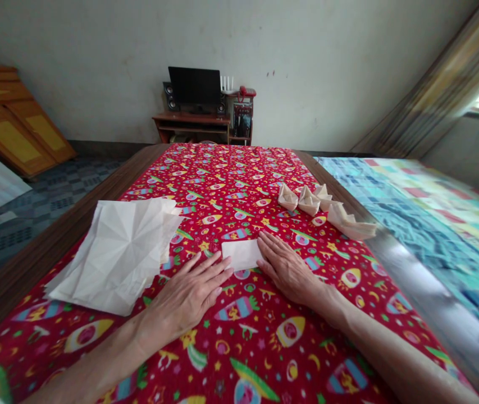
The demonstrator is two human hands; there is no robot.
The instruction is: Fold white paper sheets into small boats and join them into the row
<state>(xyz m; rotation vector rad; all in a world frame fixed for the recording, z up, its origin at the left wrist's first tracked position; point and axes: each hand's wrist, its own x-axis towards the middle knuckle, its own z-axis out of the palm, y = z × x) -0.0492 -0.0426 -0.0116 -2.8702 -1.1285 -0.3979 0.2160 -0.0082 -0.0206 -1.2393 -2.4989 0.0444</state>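
Observation:
A small folded white paper rectangle point(240, 255) lies flat on the red patterned cloth between my hands. My left hand point(199, 283) rests palm down with fingers stretched out, its fingertips at the paper's left edge. At the right end, my right hand point(283, 262) lies flat with its fingertips on the paper's edge. Left of my left hand is a stack of creased white paper sheets point(125, 247), with fold lines spreading from the middle of the top sheet. Several folded paper boats point(309, 200) stand in a group to the upper right.
The red cloth point(239, 174) covers a table with a dark wooden border point(138, 168). Beyond it stand a monitor point(195, 85) on a wooden desk point(191, 119) and a red telephone point(246, 91). A bed with a patterned cover point(411, 224) is at right, a wooden cabinet point(16, 123) at left.

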